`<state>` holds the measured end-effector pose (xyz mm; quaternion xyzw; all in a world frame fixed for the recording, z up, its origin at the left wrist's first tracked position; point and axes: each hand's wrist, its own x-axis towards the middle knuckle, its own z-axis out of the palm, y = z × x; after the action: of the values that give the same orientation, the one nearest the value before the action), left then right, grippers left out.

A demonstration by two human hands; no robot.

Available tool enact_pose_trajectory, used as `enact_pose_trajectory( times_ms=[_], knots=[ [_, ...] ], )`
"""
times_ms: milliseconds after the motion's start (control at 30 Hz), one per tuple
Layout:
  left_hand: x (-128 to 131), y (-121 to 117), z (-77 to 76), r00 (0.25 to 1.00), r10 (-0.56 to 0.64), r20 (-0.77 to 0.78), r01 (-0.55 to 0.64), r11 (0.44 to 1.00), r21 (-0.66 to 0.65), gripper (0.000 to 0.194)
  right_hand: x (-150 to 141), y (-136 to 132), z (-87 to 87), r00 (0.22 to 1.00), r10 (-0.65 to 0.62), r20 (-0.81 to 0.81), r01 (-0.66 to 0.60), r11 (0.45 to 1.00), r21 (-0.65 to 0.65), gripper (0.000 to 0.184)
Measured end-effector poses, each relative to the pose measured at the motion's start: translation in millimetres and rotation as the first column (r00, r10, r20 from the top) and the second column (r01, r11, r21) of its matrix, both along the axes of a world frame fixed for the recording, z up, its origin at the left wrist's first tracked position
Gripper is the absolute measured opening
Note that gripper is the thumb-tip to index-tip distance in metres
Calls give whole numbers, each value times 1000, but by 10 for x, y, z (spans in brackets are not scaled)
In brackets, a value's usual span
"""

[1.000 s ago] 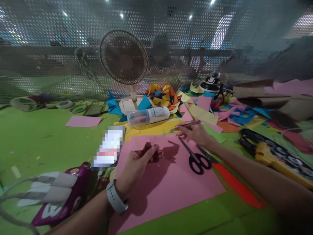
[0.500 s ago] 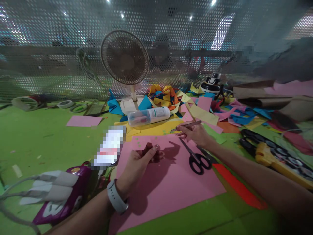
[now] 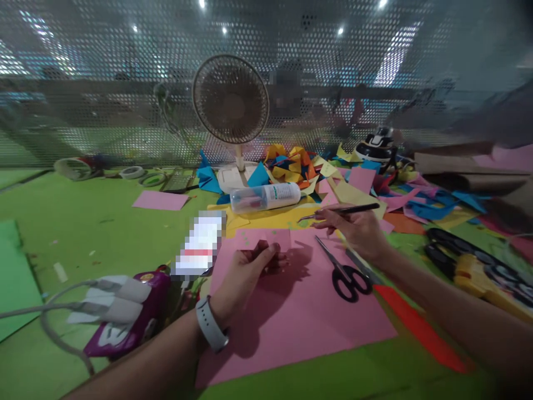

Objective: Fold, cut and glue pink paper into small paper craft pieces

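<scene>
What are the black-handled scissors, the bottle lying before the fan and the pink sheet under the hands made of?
Scissors: grey, smooth blades, likely metal; uniformly black handles, probably plastic.
Bottle: probably glossy plastic; its left part is see-through, with something reddish inside.
Pink sheet: matte paper or thin card, judging by its flat, glare-free surface.

The left forearm [image 3: 154, 353] slants in from the near left, the left hand [image 3: 255, 269] closed, its thumb laid over curled fingers. From the near right, the right forearm [image 3: 437, 291] extends; the right hand [image 3: 358, 229], farther off, pinches, fingertips pointing left.
</scene>
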<state>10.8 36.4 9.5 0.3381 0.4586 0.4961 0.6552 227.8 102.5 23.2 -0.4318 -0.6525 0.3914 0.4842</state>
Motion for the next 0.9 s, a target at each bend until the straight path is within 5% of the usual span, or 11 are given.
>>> enact_pose_trajectory(
  times_ms=[233,900],
  knots=[
    [-10,-3,0,998,-57,0,57,998,-17,23,-188,-354,144,994,106,-1,-106,992,67,23],
    [9,-28,-16,996,-90,1,90,996,-28,26,-215,-377,118,995,97,2,-97,989,113,17]
  ],
)
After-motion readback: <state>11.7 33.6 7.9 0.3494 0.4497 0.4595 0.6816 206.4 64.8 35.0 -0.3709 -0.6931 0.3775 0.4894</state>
